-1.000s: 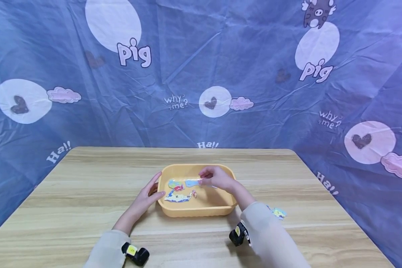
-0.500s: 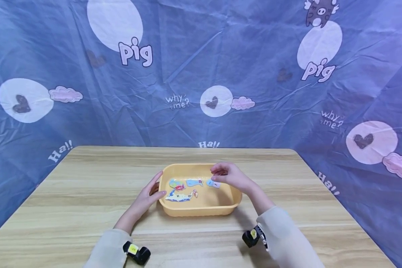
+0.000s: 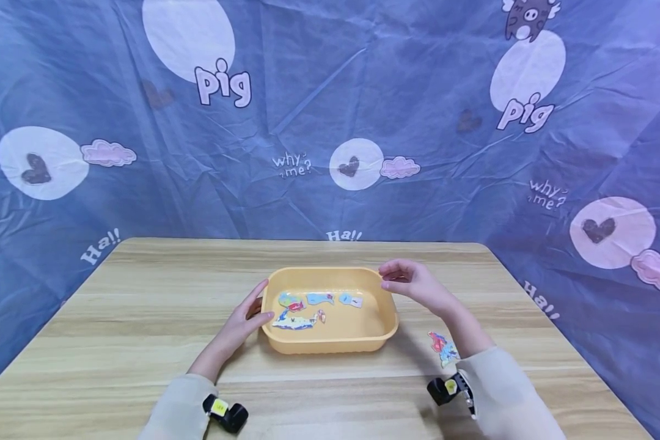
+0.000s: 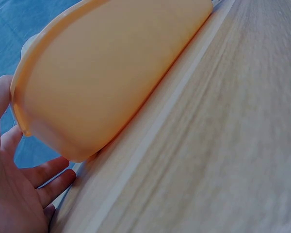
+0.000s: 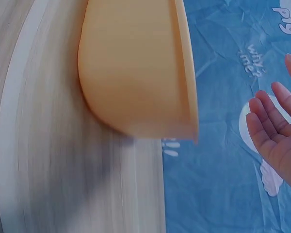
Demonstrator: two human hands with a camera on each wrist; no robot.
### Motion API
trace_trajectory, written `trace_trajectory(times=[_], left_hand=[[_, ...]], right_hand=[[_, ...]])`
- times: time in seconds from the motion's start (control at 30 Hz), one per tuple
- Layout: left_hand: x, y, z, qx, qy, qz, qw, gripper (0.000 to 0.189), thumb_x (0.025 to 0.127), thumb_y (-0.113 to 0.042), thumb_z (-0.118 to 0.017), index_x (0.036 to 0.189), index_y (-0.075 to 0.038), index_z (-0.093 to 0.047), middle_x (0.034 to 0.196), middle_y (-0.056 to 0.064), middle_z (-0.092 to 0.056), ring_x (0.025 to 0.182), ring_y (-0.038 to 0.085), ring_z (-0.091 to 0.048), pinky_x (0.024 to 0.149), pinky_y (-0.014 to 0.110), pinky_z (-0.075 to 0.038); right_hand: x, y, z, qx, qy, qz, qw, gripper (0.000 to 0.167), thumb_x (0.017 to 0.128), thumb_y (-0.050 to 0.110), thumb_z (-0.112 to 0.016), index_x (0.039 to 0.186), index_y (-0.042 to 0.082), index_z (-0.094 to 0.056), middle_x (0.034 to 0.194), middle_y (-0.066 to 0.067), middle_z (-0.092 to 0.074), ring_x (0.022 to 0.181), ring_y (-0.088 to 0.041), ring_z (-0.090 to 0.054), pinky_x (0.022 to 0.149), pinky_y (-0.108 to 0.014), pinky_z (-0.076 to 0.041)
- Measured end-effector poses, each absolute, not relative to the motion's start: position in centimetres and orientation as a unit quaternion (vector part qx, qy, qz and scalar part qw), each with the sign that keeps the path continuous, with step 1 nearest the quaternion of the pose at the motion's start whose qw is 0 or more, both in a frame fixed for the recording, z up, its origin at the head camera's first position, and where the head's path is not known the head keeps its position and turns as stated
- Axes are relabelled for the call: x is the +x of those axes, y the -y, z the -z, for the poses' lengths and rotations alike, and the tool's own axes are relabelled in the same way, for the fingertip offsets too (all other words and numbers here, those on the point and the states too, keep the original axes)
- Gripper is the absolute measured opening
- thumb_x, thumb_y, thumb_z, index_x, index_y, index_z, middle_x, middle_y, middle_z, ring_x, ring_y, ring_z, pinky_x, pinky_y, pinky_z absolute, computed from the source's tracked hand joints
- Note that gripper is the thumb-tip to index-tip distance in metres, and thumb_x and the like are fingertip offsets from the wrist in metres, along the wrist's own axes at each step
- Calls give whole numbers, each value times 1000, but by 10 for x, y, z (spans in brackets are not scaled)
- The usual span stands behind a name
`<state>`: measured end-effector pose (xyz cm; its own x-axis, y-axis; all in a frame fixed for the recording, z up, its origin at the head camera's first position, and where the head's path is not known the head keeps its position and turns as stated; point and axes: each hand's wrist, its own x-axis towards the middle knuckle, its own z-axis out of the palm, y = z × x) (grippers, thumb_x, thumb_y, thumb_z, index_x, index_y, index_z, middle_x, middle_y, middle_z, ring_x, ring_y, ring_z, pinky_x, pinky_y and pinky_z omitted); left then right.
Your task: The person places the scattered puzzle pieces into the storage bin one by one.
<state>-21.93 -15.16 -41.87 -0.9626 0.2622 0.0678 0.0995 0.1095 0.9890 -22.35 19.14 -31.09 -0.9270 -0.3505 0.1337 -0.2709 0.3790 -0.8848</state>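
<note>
The orange plastic basin [image 3: 330, 346] stands on the table. My left hand [image 3: 244, 321] holds its left rim, thumb over the edge and fingers outside; the left wrist view shows the other fingers of this hand [image 4: 19, 189] spread by the basin wall [image 4: 102, 73]. My right hand [image 3: 418, 287] hovers at the basin's right rim with nothing in it, fingers loosely bent in the right wrist view. Inside the basin lie several flat printed cut-outs like puzzle pieces: a white-and-blue one [image 3: 294, 322], a blue one [image 3: 320, 298], a light blue-and-white one [image 3: 351, 300] and a green-and-red one [image 3: 291, 301].
Another colourful cut-out [image 3: 443, 349] lies on the table, right of the basin and partly hidden by my right sleeve [image 3: 506, 391]. Behind the wooden table [image 3: 198, 263] hangs a blue printed cloth [image 3: 286, 208].
My right hand has moved from inside the basin out to its right rim, leaving the light blue-and-white cut-out on the basin floor. My left hand stays on the left rim.
</note>
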Motion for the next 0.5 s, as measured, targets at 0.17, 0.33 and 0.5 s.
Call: trace_trajectory(times=[0.17, 0.33, 0.5], left_hand=[[-219, 152, 417, 123, -744, -654, 62, 66, 82, -16, -57, 137, -28, -22, 129, 14, -36, 115, 27, -35, 95, 44, -24], [-219, 152, 417, 124, -745, -652, 60, 66, 82, -16, -57, 136, -29, -23, 129, 14, -36, 115, 27, -36, 95, 44, -25], [-219, 152, 418, 127, -743, -654, 61, 66, 82, -16, -57, 137, -26, -22, 131, 14, -35, 115, 27, -35, 95, 44, -26]], right_hand=[[-218, -207, 309, -183, -838, 513, 27, 32, 78, 6, -62, 104, -10, -51, 94, -15, -55, 88, -24, -52, 74, -27, -45], [-210, -221, 312, -188, -837, 513, 10, 30, 78, 5, -62, 101, -10, -51, 94, -15, -54, 87, -21, -53, 74, -25, -45], [-202, -235, 319, -186, -835, 518, 0, 29, 79, 4, -60, 101, -11, -50, 95, -17, -54, 86, -19, -53, 73, -24, -45]])
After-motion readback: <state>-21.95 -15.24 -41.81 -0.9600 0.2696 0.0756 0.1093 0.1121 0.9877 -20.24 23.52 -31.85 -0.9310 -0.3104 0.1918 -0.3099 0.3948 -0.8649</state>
